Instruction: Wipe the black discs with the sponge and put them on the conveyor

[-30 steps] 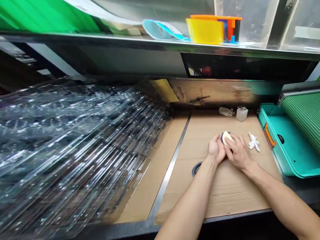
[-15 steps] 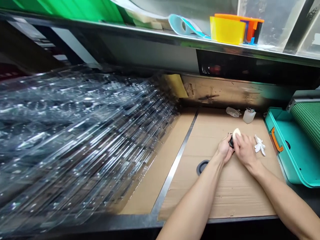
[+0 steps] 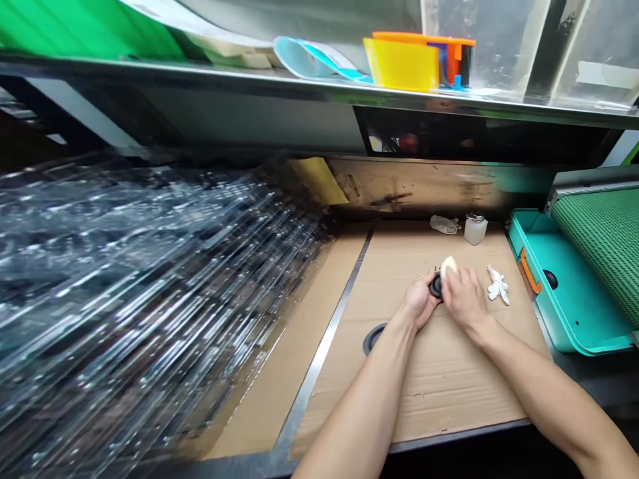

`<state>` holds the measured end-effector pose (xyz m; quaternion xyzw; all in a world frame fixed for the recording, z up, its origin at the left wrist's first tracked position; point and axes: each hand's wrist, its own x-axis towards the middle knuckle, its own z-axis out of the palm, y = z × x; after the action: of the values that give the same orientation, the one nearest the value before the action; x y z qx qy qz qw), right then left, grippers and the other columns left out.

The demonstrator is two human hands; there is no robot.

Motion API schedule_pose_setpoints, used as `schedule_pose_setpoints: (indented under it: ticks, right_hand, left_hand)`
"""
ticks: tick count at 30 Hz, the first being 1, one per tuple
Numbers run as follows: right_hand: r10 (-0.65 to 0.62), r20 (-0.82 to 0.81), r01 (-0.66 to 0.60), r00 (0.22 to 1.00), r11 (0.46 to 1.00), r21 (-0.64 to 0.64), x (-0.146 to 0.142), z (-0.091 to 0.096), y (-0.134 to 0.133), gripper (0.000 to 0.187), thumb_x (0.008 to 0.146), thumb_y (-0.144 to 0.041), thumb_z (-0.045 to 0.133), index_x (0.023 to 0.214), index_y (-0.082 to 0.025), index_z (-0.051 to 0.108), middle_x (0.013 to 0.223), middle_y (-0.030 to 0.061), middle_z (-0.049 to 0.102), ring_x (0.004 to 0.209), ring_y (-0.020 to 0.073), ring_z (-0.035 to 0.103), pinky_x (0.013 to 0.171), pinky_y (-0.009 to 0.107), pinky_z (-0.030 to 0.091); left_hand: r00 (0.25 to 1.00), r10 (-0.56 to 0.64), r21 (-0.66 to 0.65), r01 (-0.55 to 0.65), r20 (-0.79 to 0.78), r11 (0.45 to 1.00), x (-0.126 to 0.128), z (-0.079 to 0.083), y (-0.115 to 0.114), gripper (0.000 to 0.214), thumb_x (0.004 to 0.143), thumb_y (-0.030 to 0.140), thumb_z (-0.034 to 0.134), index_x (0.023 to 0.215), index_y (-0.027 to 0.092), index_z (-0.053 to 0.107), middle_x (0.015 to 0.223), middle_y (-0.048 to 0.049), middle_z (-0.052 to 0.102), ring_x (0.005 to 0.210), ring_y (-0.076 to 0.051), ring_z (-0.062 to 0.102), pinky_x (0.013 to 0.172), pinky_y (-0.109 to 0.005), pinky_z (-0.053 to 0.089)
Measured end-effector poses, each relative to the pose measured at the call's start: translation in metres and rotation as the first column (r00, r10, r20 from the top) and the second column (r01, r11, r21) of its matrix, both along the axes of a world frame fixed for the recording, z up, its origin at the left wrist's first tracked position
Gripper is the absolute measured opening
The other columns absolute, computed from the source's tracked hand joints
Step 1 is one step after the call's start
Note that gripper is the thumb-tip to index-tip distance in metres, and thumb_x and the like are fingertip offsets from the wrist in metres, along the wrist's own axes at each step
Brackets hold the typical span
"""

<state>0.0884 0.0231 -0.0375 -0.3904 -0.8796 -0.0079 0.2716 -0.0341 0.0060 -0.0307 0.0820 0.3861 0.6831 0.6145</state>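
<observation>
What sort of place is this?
Probably a small assembly workshop: a cardboard-topped bench, stacked clear plastic trays, and the left hand and right hand working on a small part.

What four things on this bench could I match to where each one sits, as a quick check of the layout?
Things:
1. yellow cup
2. small clear bottle
3. black ring
4. crumpled white scrap

Places:
A. back of the cardboard, by the wall
B. up on the metal shelf
C. on the cardboard, beside the right hand
D. on the cardboard, beside the left forearm

Pairs: 1-B, 2-A, 3-D, 4-C
</observation>
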Motion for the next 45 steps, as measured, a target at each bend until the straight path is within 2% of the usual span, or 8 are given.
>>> schedule_pose_setpoints:
  ticks: [3,7,10,22,24,29,38,45]
  right_hand:
    - [0.112,0.009,-0.112,0.994,0.994,0.000,0.000,0.000,0.000,0.037,0.101,-0.030,0.050,0.135,-0.022,0.062,0.133,0.0153,0.060,0.110,0.0288,0.054,0.097,0.043,0.048]
    - [-0.011,-0.161,-0.007,0.987,0.994,-0.109,0.006,0.001,0.017,0.040,0.098,-0.032,0.055,0.136,-0.020,0.060,0.130,0.0157,0.060,0.115,0.0298,0.056,0.098,0.044,0.049]
    - [0.030,-0.297,-0.104,0.954,0.966,-0.237,0.016,0.003,0.024,0.052,0.090,-0.031,0.063,0.139,-0.017,0.055,0.127,0.0162,0.060,0.116,0.0278,0.060,0.098,0.041,0.052]
    - [0.158,-0.422,-0.410,0.892,0.676,-0.613,0.029,0.017,0.034,0.027,0.091,-0.036,0.059,0.105,-0.019,0.073,0.096,0.0028,0.077,0.084,0.0177,0.070,0.074,0.027,0.053]
    - [0.190,-0.329,-0.359,0.925,0.718,-0.597,0.034,0.021,0.036,0.023,0.089,-0.034,0.061,0.100,-0.020,0.075,0.097,0.0030,0.077,0.086,0.0190,0.071,0.079,0.029,0.053]
    - [0.021,-0.193,-0.074,0.981,0.960,-0.268,0.031,0.023,0.029,0.033,0.099,-0.035,0.048,0.124,-0.023,0.066,0.109,0.0075,0.076,0.095,0.0230,0.071,0.084,0.033,0.053]
    - [-0.089,0.110,0.108,0.990,0.978,-0.181,0.011,0.018,0.012,0.033,0.103,-0.037,0.044,0.126,-0.021,0.061,0.102,0.0115,0.076,0.080,0.0242,0.072,0.069,0.029,0.047]
    - [-0.256,-0.297,0.177,0.920,0.947,-0.267,0.037,0.015,0.045,0.038,0.100,-0.044,0.045,0.126,-0.022,0.062,0.103,0.0090,0.077,0.090,0.0258,0.072,0.078,0.033,0.052]
  left_hand:
    - [0.999,-0.031,0.023,0.030,0.036,0.999,0.003,-0.001,-0.001,0.031,0.101,0.026,0.045,0.093,0.010,0.070,0.091,-0.0141,0.076,0.090,-0.023,0.073,0.091,-0.037,0.059]
    - [1.000,-0.021,0.038,0.020,0.019,0.999,0.005,0.000,-0.001,0.029,0.102,0.024,0.044,0.093,0.011,0.069,0.093,-0.0133,0.076,0.092,-0.022,0.072,0.090,-0.039,0.059]
    - [0.998,-0.015,0.039,0.013,0.058,0.999,0.004,0.002,0.000,0.034,0.104,0.025,0.040,0.094,0.010,0.068,0.094,-0.0147,0.075,0.093,-0.023,0.072,0.090,-0.040,0.059]
    - [0.999,0.019,0.105,-0.014,-0.042,0.994,0.012,-0.002,0.000,0.028,0.099,0.028,0.051,0.098,0.010,0.072,0.093,-0.0135,0.074,0.088,-0.023,0.072,0.091,-0.039,0.057]
    - [0.999,-0.013,0.097,0.016,-0.035,0.995,0.012,-0.002,0.000,0.029,0.099,0.029,0.051,0.097,0.010,0.072,0.093,-0.0140,0.074,0.086,-0.023,0.072,0.088,-0.041,0.058]
    - [1.000,-0.022,0.067,0.021,0.020,0.998,0.018,-0.002,0.002,0.029,0.102,0.025,0.047,0.091,0.011,0.070,0.086,-0.0117,0.074,0.081,-0.020,0.071,0.084,-0.036,0.059]
    - [0.994,-0.046,0.034,0.043,0.100,0.999,0.018,-0.003,0.003,0.034,0.103,0.028,0.042,0.095,0.010,0.070,0.096,-0.0156,0.075,0.093,-0.023,0.072,0.092,-0.038,0.059]
    - [0.982,-0.134,0.118,0.119,0.130,0.986,0.013,0.008,-0.004,0.030,0.103,0.028,0.042,0.110,0.010,0.065,0.104,-0.0180,0.072,0.091,-0.025,0.072,0.080,-0.039,0.060]
